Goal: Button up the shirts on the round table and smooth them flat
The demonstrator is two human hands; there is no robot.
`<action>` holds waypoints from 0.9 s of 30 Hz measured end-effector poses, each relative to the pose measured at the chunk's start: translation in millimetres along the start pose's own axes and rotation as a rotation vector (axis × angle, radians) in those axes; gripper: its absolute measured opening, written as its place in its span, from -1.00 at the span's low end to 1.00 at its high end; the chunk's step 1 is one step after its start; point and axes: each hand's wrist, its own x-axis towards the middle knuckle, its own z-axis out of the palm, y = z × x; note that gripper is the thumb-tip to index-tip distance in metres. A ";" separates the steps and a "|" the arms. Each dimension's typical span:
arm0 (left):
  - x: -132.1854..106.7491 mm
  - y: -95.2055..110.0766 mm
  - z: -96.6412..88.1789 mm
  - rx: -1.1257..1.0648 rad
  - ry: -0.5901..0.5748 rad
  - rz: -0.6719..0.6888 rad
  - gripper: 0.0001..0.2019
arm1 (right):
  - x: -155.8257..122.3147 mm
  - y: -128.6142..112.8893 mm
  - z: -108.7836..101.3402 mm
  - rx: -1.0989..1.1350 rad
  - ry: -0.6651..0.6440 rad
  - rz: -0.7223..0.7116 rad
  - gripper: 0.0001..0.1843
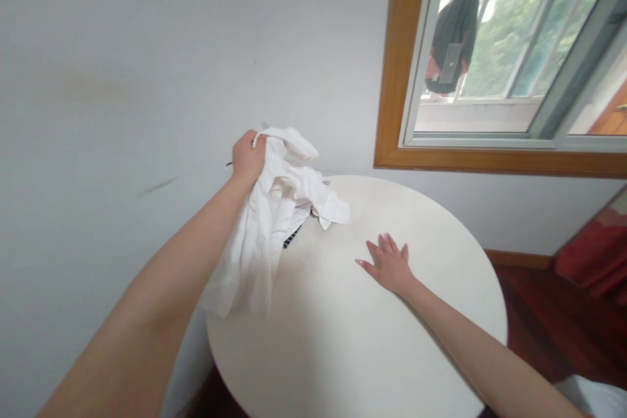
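Note:
My left hand (249, 155) is closed on a bunched white cloth garment (289, 189), raised at the far left of a round white table (353, 339). Folds of the garment hang down toward the table's left edge, and its right end spreads over the tabletop. What kind of garment it is I cannot make out. A dark, patterned strip (292, 236) shows under the cloth; the rest of it is hidden. On the right half of the table my right hand (389, 266) rests with fingers spread, holding nothing, apart from the cloth.
A pale wall (147, 65) stands close behind and left of the table. At the upper right is a wood-framed window (386, 111), with a dark hanging item (453, 39) beyond the glass. Red fabric (595, 248) hangs at the right above a dark wooden floor (548, 320).

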 end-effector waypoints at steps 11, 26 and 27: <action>-152.9 122.4 8.0 -0.537 -0.478 0.079 -0.56 | 16.9 29.8 -36.0 0.999 0.417 0.095 -0.32; -210.4 80.5 69.2 -0.171 -0.849 0.466 -0.68 | 31.0 61.2 -30.9 1.669 0.239 0.389 -0.44; -212.3 75.0 73.9 -0.074 -0.747 0.460 -0.68 | 31.2 61.4 -31.4 1.645 0.226 0.357 -0.43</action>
